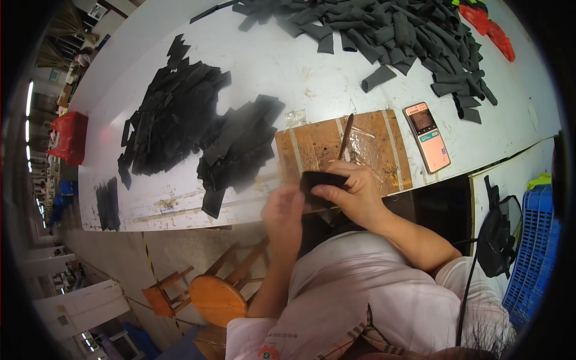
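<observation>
fabric, black and folded into a short piece (318, 180), sits in the grip of the right hand (362, 191), whose thumb presses the near face while the fingers curl around the far side. the piece is just over the near edge of a brown rectangular board with pale tape strips (306, 147), in front of the person's body. the left hand (284, 209) is raised just beside the piece's left end, its fingers bent but blurred; whether they pinch anything, i cannot tell.

on the board, a slim brown pointed stick (346, 137) lies near a crinkled sheet of clear plastic (363, 143). right of the board, a phone with a lit pinkish screen (427, 138) rests on the white tabletop (324, 81).

left of the board, flat black strips (171, 120) lie in a wide, overlapping heap, with a smaller black heap (243, 147) against its right side. along the far side, dark grey tube-shaped pieces (390, 33) spread in a loose pile, near a red plastic bag (495, 33).
</observation>
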Demonstrator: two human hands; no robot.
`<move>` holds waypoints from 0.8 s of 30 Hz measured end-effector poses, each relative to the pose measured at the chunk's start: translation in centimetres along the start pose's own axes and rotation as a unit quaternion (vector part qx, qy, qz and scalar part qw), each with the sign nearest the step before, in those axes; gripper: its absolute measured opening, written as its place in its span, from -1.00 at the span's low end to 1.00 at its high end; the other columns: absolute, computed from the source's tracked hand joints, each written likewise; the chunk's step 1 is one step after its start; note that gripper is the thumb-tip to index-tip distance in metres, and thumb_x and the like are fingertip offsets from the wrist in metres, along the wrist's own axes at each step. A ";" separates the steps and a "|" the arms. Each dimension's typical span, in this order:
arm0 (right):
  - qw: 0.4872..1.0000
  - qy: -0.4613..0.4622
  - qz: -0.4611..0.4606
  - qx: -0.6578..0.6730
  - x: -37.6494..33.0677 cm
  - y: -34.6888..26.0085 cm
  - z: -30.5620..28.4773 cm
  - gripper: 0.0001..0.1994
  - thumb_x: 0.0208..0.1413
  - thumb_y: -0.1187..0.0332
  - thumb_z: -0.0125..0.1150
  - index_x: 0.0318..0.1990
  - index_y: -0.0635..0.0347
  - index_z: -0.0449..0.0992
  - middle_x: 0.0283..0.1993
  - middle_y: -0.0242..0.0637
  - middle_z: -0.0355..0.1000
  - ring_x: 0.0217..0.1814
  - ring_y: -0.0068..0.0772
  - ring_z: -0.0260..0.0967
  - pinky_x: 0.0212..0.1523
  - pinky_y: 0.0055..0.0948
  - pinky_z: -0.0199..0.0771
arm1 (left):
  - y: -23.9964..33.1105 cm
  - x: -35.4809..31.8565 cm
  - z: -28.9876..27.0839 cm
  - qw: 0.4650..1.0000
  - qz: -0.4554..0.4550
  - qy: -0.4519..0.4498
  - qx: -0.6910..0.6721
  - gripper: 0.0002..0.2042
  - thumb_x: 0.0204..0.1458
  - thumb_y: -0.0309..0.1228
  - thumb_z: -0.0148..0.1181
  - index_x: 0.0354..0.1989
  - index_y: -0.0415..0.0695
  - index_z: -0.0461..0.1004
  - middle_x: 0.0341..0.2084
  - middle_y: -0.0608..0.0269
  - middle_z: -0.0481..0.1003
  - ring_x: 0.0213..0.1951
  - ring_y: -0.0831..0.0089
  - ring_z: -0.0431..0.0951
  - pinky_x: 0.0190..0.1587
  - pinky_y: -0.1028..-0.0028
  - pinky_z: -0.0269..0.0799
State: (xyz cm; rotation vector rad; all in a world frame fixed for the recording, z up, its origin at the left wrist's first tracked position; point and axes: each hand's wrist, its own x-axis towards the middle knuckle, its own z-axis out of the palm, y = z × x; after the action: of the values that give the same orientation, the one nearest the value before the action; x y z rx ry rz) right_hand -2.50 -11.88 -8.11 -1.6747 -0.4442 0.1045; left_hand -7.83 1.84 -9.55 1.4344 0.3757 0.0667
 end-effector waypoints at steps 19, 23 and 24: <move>0.886 -0.021 -0.294 -0.357 -0.6 0.9 -1.6 -0.72 -0.51 0.47 0.22 -0.47 0.31 0.41 -0.53 -0.24 0.24 -0.45 -0.24 0.25 -0.48 -0.45 0.31 | 3.0 -1.7 0.0 0.976 -0.130 -0.016 -0.172 -0.88 -0.08 -0.53 0.00 -0.37 -0.31 0.35 -0.54 0.21 0.42 -0.55 0.56 0.40 -0.54 0.66 0.30; 0.943 -0.061 -0.224 -0.239 -0.5 -0.9 -1.0 -0.67 -0.40 0.31 0.28 -0.41 0.30 0.41 -0.51 -0.25 0.24 -0.46 -0.27 0.24 -0.50 -0.47 0.30 | 2.0 -1.4 1.1 0.998 -0.034 0.053 0.005 -0.89 -0.18 -0.65 0.02 -0.42 -0.29 0.38 -0.62 0.28 0.42 -0.67 0.67 0.35 -0.63 0.74 0.26; 0.973 -0.069 -0.156 -0.154 -0.8 -1.2 -1.1 -0.65 -0.37 0.27 0.30 -0.39 0.30 0.41 -0.48 -0.22 0.25 -0.47 -0.27 0.24 -0.52 -0.48 0.28 | 1.6 -1.6 1.3 0.999 0.015 0.037 0.008 -0.89 -0.19 -0.63 0.07 -0.42 -0.26 0.38 -0.64 0.32 0.40 -0.66 0.70 0.34 -0.63 0.74 0.24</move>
State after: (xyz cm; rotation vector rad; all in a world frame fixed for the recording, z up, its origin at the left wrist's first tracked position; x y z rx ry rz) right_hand -3.15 -13.10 -6.96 -1.8849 -0.8599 -0.0852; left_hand -8.66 0.39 -7.57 1.4568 0.4153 0.1418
